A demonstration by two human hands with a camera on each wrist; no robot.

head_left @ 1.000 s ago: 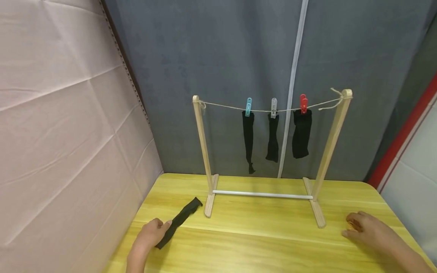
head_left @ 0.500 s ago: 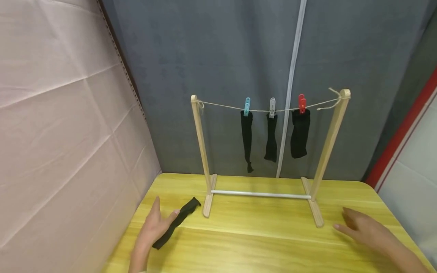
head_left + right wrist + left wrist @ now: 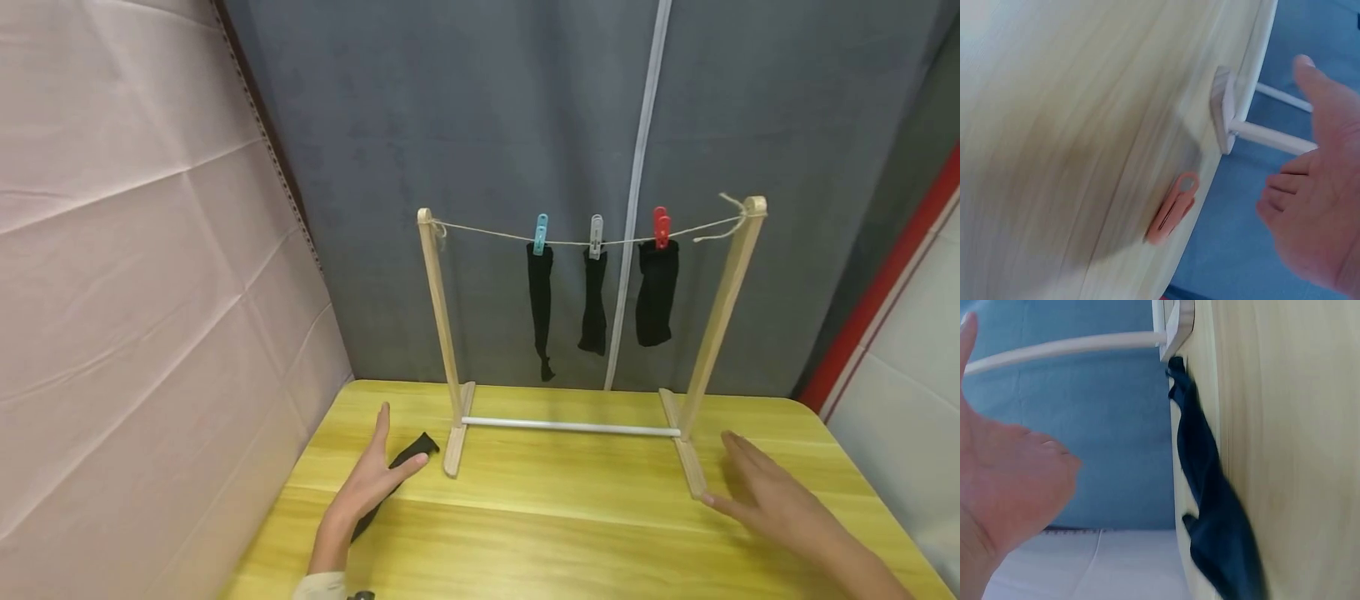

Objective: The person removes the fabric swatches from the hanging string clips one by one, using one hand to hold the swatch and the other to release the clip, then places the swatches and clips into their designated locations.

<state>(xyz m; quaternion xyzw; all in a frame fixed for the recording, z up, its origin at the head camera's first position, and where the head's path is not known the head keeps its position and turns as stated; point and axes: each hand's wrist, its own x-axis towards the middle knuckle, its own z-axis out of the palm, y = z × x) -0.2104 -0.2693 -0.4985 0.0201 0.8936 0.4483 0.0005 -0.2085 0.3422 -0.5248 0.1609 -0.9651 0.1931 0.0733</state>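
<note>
My left hand (image 3: 375,479) hovers over a long black sock (image 3: 414,450) on the table, fingers straight and thumb spread. Part of the sock is hidden behind this hand in the head view; the left wrist view shows it lying twisted, apart from the hand. My right hand (image 3: 776,504) is held above the table beside the rack's right foot (image 3: 684,450), fingers extended and holding nothing. Below it lies an orange clothespin (image 3: 1174,209), hidden by the hand in the head view. Three black socks hang on the string under a blue clothespin (image 3: 540,234), a grey clothespin (image 3: 596,236) and a red clothespin (image 3: 661,227).
A wooden rack stands at the back of the table (image 3: 555,517), with a left post (image 3: 441,317), a right post (image 3: 723,317) and a white crossbar (image 3: 570,427) low between them. Grey curtain (image 3: 480,100) hangs behind; pale cloth (image 3: 165,292) bounds the left side.
My left hand has spread its fingers, lifting off the sock and moving forward and right. My right hand has straightened its fingers, leaving the orange clothespin, and shifted left and forward.
</note>
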